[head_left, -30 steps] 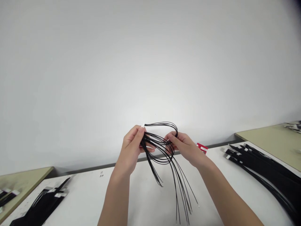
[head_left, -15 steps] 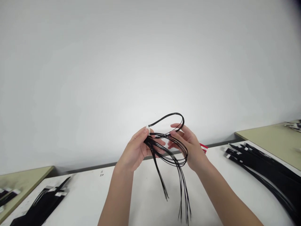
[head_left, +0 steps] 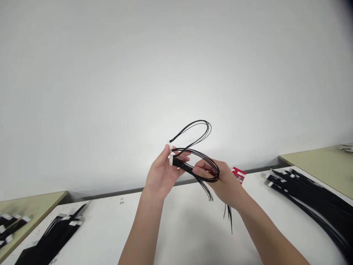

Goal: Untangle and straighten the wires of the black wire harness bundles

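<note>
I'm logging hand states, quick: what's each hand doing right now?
Left hand: closed on white connectors, held between thumb and fingers.
Right hand: closed on black wires.

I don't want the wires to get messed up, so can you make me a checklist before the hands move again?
1. Small white plastic connector under the left hand's thumb: ok.
2. Thin black wires pinched by the right hand: ok.
3. Upper thin black wire loop gripped by the right hand: not ok, it stands free above it.
4. Loose wire ends gathered together: not ok, they hang in two groups.
5. Held wires apart from the flat black wire bundles on the white table: ok.
6. Wire tips undamaged: cannot tell, too small.
</note>
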`<action>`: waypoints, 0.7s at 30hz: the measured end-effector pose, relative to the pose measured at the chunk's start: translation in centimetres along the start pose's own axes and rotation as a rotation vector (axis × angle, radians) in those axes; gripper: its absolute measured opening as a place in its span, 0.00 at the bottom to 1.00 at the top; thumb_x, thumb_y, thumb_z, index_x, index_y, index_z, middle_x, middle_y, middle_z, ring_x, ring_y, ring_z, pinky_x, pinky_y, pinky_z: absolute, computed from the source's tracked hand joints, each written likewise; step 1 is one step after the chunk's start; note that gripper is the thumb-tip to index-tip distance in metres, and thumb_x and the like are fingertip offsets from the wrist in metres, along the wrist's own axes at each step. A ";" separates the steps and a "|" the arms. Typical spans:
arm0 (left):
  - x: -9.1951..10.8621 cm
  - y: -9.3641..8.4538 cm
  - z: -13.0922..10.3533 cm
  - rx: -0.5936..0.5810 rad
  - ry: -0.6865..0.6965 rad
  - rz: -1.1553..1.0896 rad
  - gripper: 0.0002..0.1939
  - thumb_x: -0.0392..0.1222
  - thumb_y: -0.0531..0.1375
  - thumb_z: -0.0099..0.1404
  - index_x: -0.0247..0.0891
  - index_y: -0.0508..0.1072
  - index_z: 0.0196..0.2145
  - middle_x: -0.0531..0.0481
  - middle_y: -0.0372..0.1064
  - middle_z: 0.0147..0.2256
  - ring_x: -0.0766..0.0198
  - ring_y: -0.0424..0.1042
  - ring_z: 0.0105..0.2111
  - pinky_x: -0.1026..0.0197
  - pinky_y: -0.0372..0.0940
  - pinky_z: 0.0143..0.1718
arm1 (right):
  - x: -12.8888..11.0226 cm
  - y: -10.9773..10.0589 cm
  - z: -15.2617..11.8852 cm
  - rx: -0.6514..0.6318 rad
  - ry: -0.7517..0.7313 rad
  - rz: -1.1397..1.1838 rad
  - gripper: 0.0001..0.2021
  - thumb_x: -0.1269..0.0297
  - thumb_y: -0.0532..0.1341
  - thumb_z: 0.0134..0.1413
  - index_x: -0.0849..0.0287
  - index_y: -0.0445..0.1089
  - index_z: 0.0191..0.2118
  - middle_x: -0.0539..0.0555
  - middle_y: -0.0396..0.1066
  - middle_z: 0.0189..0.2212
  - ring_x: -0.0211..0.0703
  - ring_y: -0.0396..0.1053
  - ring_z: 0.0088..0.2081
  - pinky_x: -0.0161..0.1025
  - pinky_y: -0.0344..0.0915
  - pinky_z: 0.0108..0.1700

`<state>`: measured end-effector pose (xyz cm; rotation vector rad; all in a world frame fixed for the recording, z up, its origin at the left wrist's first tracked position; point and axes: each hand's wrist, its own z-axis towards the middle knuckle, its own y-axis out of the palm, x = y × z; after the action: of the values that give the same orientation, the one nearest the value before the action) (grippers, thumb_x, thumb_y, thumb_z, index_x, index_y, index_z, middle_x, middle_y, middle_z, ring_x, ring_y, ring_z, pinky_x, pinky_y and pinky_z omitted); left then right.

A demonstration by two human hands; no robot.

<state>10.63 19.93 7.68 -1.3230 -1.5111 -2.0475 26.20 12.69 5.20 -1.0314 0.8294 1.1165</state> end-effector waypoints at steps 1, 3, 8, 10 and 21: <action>0.0 0.0 0.0 0.030 -0.003 -0.022 0.13 0.51 0.61 0.62 0.38 0.68 0.30 0.52 0.66 0.30 0.62 0.71 0.35 0.57 0.68 0.39 | -0.1 0.0 -0.1 -0.029 -0.003 -0.005 0.15 0.55 0.56 0.60 0.59 0.61 0.26 0.46 0.51 0.22 0.34 0.46 0.25 0.35 0.44 0.26; -0.1 0.1 0.1 0.071 0.009 -0.061 0.14 0.51 0.62 0.61 0.38 0.67 0.30 0.52 0.64 0.28 0.63 0.70 0.32 0.58 0.68 0.36 | -0.3 0.0 -0.2 -0.076 0.004 -0.033 0.15 0.55 0.55 0.61 0.59 0.62 0.27 0.46 0.51 0.21 0.34 0.46 0.25 0.35 0.44 0.26; -1.0 0.8 0.2 0.063 0.110 -0.109 0.13 0.48 0.61 0.62 0.37 0.65 0.29 0.55 0.56 0.25 0.70 0.62 0.26 0.65 0.63 0.29 | -0.7 0.5 -0.9 -0.124 0.106 -0.108 0.18 0.54 0.53 0.62 0.59 0.61 0.25 0.46 0.57 0.19 0.31 0.53 0.20 0.33 0.49 0.23; -1.4 0.9 0.3 0.084 0.173 -0.089 0.13 0.48 0.61 0.62 0.36 0.64 0.29 0.55 0.53 0.25 0.71 0.59 0.25 0.66 0.62 0.28 | -0.8 0.8 -1.2 -0.145 0.181 -0.089 0.18 0.53 0.51 0.63 0.59 0.63 0.27 0.46 0.60 0.18 0.31 0.58 0.18 0.33 0.51 0.23; -0.5 0.2 -0.2 0.067 0.252 0.154 0.15 0.54 0.57 0.65 0.37 0.66 0.33 0.52 0.58 0.30 0.69 0.60 0.29 0.67 0.63 0.27 | -0.3 2.3 0.3 -0.132 0.245 0.437 0.30 0.55 0.56 0.61 0.46 0.46 0.66 0.51 0.74 0.35 0.37 0.72 0.23 0.45 0.73 0.35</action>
<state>10.93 19.49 7.38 -1.0743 -1.3139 -1.9643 23.87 13.13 5.03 -1.1428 1.2314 1.4444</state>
